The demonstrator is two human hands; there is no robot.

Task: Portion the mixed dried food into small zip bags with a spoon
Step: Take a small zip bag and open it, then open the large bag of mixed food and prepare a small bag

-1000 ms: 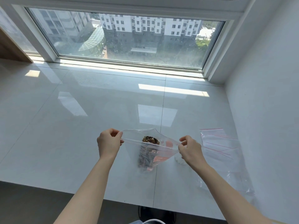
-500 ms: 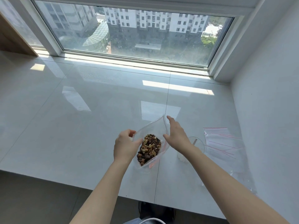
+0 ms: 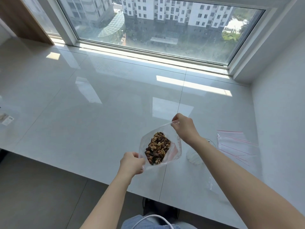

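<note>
A single wide-angle head-worn view looks forward and steeply down from above the person's forearms, close over the glossy white tiled ledge (image 3: 102,123), facing the large white-framed window (image 3: 158,28) beyond; straight lines bow near the frame edges.

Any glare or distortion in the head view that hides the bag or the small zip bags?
Head view: sunlit glare patches on the glossy tile ledge lie beyond the open bag; the nuts read sharply. Zip bags look pale but visible. Wide-angle bending at the edges.
</note>
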